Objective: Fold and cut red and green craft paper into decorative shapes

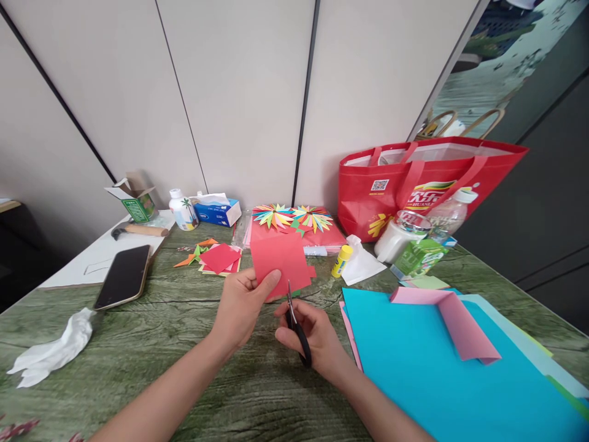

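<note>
My left hand (242, 310) grips a sheet of red paper (280, 258) near its lower left, thumb on the front. The sheet is tilted up above the table, with a small red tab sticking out on its right side and a bit of green below. In my right hand (317, 337) are black-handled scissors (298, 334), blades pointing up at the lower edge of the paper. Whether the blades are cutting into it I cannot tell. Beyond the sheet lie two many-pointed paper flowers (272, 216) on a red packet. A yellow glue stick (342, 261) stands to the right.
Blue card sheets (427, 362) with a folded pink strip (464, 325) cover the right. Behind stand a red bag (381, 184), a white jar (398, 239) and a tissue box (216, 210). Leftward lie a phone (123, 276), crumpled tissue (57, 350) and cut paper squares (221, 258).
</note>
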Available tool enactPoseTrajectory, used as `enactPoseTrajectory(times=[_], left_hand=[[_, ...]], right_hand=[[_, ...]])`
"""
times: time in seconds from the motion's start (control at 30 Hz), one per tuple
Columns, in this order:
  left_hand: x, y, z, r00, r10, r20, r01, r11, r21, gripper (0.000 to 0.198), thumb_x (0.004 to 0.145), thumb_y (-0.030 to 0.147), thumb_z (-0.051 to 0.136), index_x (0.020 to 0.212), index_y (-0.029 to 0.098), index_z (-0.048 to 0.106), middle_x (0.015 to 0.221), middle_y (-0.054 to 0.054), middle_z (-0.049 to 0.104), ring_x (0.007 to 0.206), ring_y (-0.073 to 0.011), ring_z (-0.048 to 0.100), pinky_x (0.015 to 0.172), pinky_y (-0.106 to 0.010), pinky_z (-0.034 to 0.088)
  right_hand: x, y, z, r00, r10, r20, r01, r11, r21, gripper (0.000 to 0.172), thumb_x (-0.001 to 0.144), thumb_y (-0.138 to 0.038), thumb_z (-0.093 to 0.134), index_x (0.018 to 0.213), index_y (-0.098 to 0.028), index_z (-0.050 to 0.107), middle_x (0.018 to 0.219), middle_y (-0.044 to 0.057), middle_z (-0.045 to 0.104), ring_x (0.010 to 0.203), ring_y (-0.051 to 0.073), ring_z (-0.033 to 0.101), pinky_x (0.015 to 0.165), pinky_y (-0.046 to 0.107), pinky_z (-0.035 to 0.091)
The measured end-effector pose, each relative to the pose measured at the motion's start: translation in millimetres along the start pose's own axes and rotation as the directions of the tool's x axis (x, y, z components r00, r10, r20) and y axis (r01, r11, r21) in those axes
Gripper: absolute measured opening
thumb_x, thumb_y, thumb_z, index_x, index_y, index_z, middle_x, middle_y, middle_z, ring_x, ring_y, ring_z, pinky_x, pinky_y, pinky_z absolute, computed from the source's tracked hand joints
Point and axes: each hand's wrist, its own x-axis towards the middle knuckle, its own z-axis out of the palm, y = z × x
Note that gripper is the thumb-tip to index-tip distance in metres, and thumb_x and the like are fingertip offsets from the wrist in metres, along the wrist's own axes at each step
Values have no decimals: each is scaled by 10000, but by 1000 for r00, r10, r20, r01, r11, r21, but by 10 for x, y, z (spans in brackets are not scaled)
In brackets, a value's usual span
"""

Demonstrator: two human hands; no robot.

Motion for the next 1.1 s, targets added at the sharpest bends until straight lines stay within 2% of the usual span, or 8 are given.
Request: enactPoseTrajectory(times=[0.33, 0.6, 0.83, 1.1], left_hand=[[6, 3, 0, 1000, 2, 31, -1, 999, -32, 129, 692, 285, 663, 705, 157, 678, 704, -14, 691, 631, -134, 583, 615, -238, 462], [-2, 30, 4, 1000, -6, 10, 6, 1000, -26, 137, 667, 292, 680, 659, 155, 671, 678, -9, 690, 617, -137, 584, 627, -247, 457], [-2, 29, 5, 1000, -3, 22, 5, 999, -52, 122, 676, 267, 678, 708, 150, 688, 691, -12, 697, 638, -137, 600, 641, -241, 470], [1, 38, 15, 1000, -15, 13, 16, 998, -53, 123, 665, 268, 689, 711, 155, 692, 693, -13, 697, 662, -147, 608, 662, -250, 476]], right_hand=[[5, 4, 16, 999, -23, -26, 22, 999, -29, 318, 633, -443, 687, 737, -180, 542, 604, -35, 469, 537, 101, 396, 510, 225, 328], [5, 23, 19, 999, -16, -43, 14, 999, -46, 304, 626, -442, 682, 708, -188, 536, 565, -47, 440, 500, 93, 358, 478, 221, 297], [13, 83, 20, 998, -5, -58, 2, 999, -46, 275, 629, -420, 673, 690, -191, 533, 513, -61, 411, 460, 86, 340, 443, 217, 257], [17, 63, 40, 997, 17, -69, -19, 1000, -21, 276, 631, -419, 662, 660, -188, 514, 480, -64, 418, 412, 72, 350, 395, 203, 275]])
